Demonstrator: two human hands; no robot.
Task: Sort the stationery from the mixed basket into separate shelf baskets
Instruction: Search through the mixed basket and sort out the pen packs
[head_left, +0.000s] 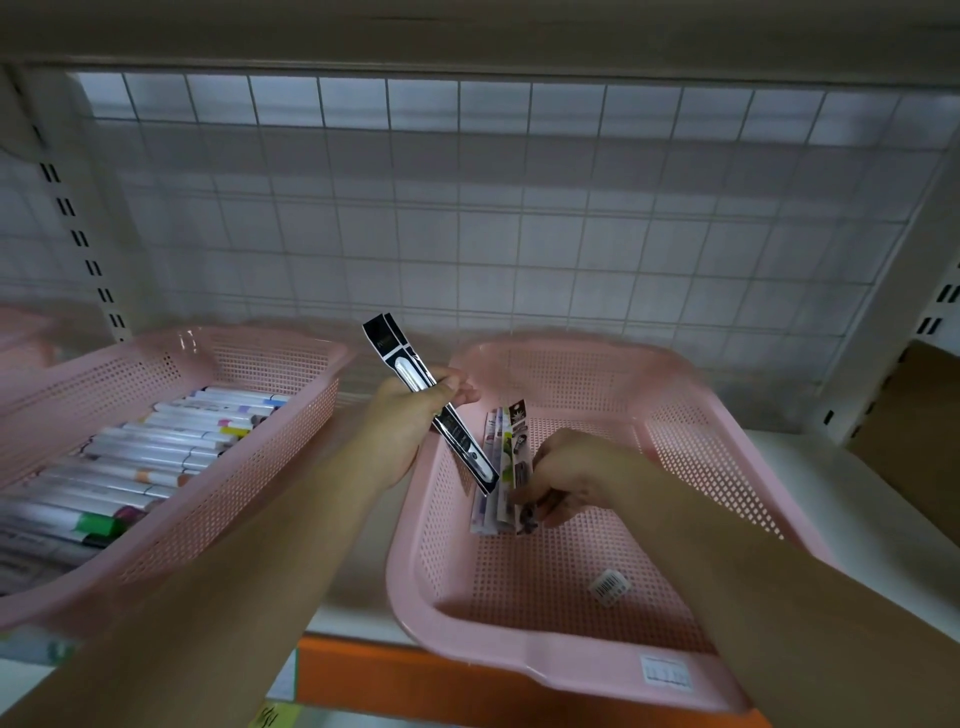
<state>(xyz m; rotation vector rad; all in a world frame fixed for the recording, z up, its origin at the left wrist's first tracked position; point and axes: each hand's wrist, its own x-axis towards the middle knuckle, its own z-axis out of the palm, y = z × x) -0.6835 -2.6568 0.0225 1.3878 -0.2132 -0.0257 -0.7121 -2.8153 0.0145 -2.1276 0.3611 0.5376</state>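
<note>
Stationery here is mostly sorted, judging by how little loose stock shows. From the head camera, the left hand (410, 421) pinches a long black pen pack (410, 364) between thumb and fingers, holding it tilted in the air above the gap between two pink baskets. The right hand (571, 478) is down inside the right basket (519, 670), fingers curled round the lower end of a small bundle of packets (506, 447) that stands propped near the basket's left wall. A barcode sticker (609, 586) lies on that basket's floor. The left basket (234, 499) holds a tidy row of markers (171, 447), and a wire grid (519, 208) backs the shelf.

The likely trouble is the bundle. It stands on its narrow ends, so if the right hand lets go before the black pack is tucked in, the packets may slump flat or fan out. The black pack is held only by a light pinch near its middle; a knock against the basket rim could twist it loose. The shelf is dim, so reading a label wrongly and misfiling is also possible.
</note>
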